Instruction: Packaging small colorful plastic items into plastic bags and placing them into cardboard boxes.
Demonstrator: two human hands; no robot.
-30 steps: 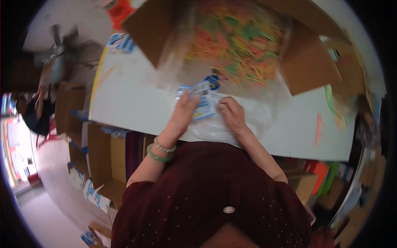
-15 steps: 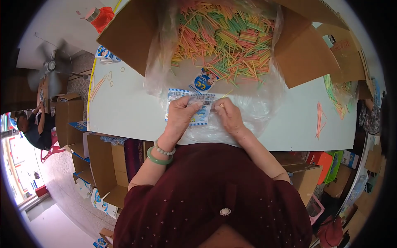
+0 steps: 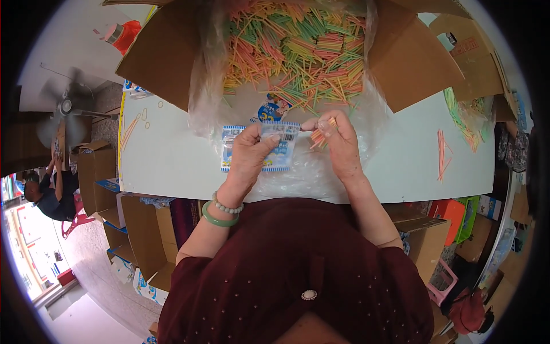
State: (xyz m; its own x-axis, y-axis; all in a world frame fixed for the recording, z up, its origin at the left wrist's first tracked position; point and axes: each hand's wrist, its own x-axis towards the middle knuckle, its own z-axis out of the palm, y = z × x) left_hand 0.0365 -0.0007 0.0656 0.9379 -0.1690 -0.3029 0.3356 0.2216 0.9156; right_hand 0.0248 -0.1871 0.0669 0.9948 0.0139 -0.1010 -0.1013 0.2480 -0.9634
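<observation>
Orange sticks (image 3: 322,136) pinched in right hand (image 3: 338,143), long axis slanting up-right; left hand (image 3: 249,157) grips packet (image 3: 281,152).

1. The flat clear packet (image 3: 274,150) with the blue-and-white printed edge was lying on the white table, just near of the open cardboard box, pinned under the thumb and fingers at its middle. It sat roughly level, long side running left to right, with its left end sticking out free.
2. The little bundle of sticks (image 3: 322,134), orange and yellowish, was pinched together just right of the packet, tilted so its far end pointed up and right. It was touching or nearly touching the packet's right end; couldn't tell which.
3. Both things lay over crinkled clear plastic sheeting spread on the table.
</observation>
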